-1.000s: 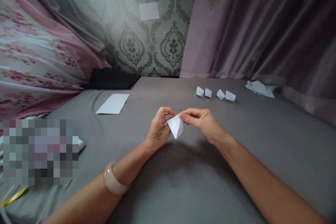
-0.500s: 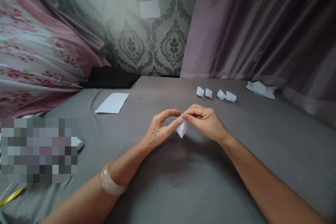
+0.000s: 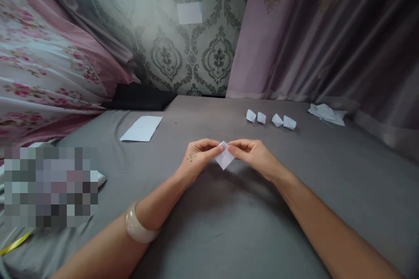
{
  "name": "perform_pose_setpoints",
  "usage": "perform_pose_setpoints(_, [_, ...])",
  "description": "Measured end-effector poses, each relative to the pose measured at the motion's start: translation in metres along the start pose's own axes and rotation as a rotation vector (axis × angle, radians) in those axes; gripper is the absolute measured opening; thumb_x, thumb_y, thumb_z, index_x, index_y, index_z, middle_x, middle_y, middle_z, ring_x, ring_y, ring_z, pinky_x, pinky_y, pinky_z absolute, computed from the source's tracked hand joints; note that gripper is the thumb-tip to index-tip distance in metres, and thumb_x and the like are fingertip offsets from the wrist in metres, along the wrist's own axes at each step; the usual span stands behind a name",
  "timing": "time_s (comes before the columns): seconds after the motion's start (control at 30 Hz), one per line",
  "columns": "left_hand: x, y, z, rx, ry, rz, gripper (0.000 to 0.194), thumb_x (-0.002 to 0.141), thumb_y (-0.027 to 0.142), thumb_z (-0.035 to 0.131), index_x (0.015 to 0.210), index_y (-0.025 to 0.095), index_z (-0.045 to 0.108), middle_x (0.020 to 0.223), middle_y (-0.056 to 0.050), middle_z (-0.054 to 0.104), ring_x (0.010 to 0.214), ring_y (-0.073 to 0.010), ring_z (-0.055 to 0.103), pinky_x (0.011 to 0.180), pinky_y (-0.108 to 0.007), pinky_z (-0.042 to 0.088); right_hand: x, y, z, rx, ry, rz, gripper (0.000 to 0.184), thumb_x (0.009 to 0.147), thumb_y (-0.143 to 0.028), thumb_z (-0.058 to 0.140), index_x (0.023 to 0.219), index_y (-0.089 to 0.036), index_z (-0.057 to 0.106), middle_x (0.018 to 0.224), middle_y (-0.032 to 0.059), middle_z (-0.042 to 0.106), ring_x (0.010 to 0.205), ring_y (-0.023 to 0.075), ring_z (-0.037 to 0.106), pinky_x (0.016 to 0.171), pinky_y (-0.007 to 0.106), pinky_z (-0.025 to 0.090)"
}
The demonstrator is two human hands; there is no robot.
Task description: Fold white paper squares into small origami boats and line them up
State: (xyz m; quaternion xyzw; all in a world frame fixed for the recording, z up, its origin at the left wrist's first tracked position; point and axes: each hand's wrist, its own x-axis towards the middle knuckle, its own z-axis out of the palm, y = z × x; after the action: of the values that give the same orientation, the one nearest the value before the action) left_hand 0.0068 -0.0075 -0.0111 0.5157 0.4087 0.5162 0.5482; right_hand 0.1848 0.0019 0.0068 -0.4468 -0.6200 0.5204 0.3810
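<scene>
A small piece of folded white paper, diamond-shaped with one corner pointing down, is held just above the grey sheet. My left hand pinches its left side, thumb on the front face and fingers behind. On the right side, my right hand grips it the same way, its thumb close to the left one. The back of the paper is hidden by the fingers. Beyond my right hand, several small folded paper shapes sit in a row.
The grey sheet spreads under everything. A flat stack of white paper lies at the left, near a black folded cloth. Loose paper scraps rest at the far right by the curtain. Bottom left shows a yellow strip.
The folded paper has turned its flat diamond face towards me. My right hand has come down beside it, and both thumbs now press on its front.
</scene>
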Motion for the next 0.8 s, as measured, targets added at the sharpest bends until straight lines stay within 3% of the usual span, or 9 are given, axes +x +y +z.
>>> perform_pose_setpoints(0.17, [0.000, 0.002, -0.001, 0.014, -0.005, 0.004, 0.019, 0.071, 0.033, 0.074, 0.077, 0.015, 0.074, 0.075, -0.005, 0.071, 0.071, -0.0145, 0.062, 0.070, -0.026, 0.046, 0.001, 0.005, 0.000, 0.006, -0.078, 0.035, 0.032, 0.072, -0.043, 0.070, 0.094, -0.020, 0.074, 0.085, 0.0037, 0.073, 0.081, 0.0167, 0.064, 0.077, 0.031, 0.047])
perform_pose_setpoints(0.33, [0.000, 0.000, 0.000, 0.002, 0.017, -0.043, 0.020, 0.071, 0.033, 0.073, 0.070, 0.013, 0.072, 0.068, -0.004, 0.069, 0.064, -0.0125, 0.060, 0.065, -0.024, 0.044, 0.002, 0.008, -0.001, -0.027, -0.081, 0.059, 0.027, 0.073, -0.044, 0.069, 0.081, -0.019, 0.075, 0.072, 0.0018, 0.070, 0.064, 0.0114, 0.059, 0.065, 0.026, 0.046])
perform_pose_setpoints(0.47, [0.001, -0.004, 0.000, -0.039, 0.000, -0.124, 0.023, 0.070, 0.035, 0.075, 0.068, 0.012, 0.070, 0.067, -0.004, 0.068, 0.062, -0.0113, 0.059, 0.063, -0.024, 0.044, 0.002, 0.009, -0.003, -0.014, -0.095, 0.118, 0.027, 0.070, -0.044, 0.071, 0.073, -0.018, 0.073, 0.065, 0.0015, 0.067, 0.058, 0.0102, 0.055, 0.059, 0.024, 0.045])
perform_pose_setpoints(0.67, [0.005, -0.006, -0.005, -0.103, -0.123, -0.307, 0.031, 0.067, 0.037, 0.078, 0.083, 0.012, 0.072, 0.082, -0.009, 0.070, 0.073, -0.0154, 0.064, 0.072, -0.028, 0.050, 0.003, 0.015, -0.008, 0.071, -0.088, 0.239, 0.027, 0.068, -0.043, 0.075, 0.073, -0.017, 0.073, 0.065, 0.0015, 0.066, 0.058, 0.0091, 0.055, 0.058, 0.023, 0.045])
perform_pose_setpoints(0.8, [0.005, -0.008, -0.005, -0.124, -0.078, -0.367, 0.029, 0.061, 0.033, 0.082, 0.075, 0.011, 0.071, 0.075, -0.008, 0.068, 0.069, -0.0147, 0.063, 0.070, -0.028, 0.051, 0.003, 0.015, -0.005, 0.159, -0.095, 0.294, 0.032, 0.070, -0.046, 0.074, 0.082, -0.016, 0.073, 0.076, 0.0047, 0.070, 0.064, 0.0106, 0.060, 0.061, 0.023, 0.048])
